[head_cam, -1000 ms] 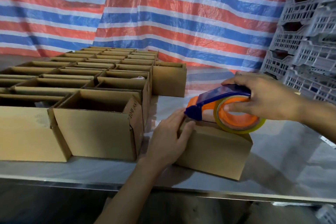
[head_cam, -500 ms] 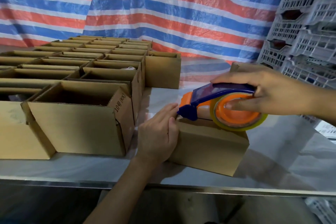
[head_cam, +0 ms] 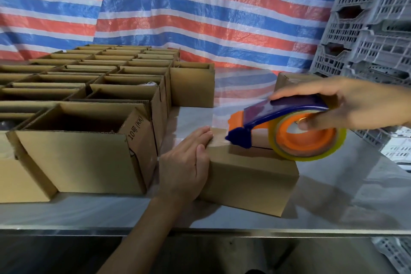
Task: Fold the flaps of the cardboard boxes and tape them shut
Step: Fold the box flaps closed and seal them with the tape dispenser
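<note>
- Cardboard box [head_cam: 251, 182], its flaps folded down, sits on the steel table [head_cam: 333, 204] near the front edge, just right of the rows of open boxes [head_cam: 84, 158].
- We lay our left hand [head_cam: 184, 162] flat against the box's left end, fingers straight and together, with the fingertips reaching over the top edge.
- We grip the tape dispenser [head_cam: 284, 113] in our right hand [head_cam: 355, 104]: the fingers curl over its blue body and the thumb is pushed into the orange hub.
- The dispenser's blue nose touches the box top near the left end, close to our left fingertips.
- The tape roll [head_cam: 311, 158] rests on the box top toward the right end.
- We see the seam between the top flaps as a dark line under the dispenser.
- The nearest open box carries the print "10호 (KK)" on an upright flap.
- Behind our right hand stands another closed box [head_cam: 295, 78].
- Grey plastic crates [head_cam: 373, 29] are stacked at the right, and a red, white and blue striped tarp [head_cam: 200, 18] hangs behind everything.
</note>
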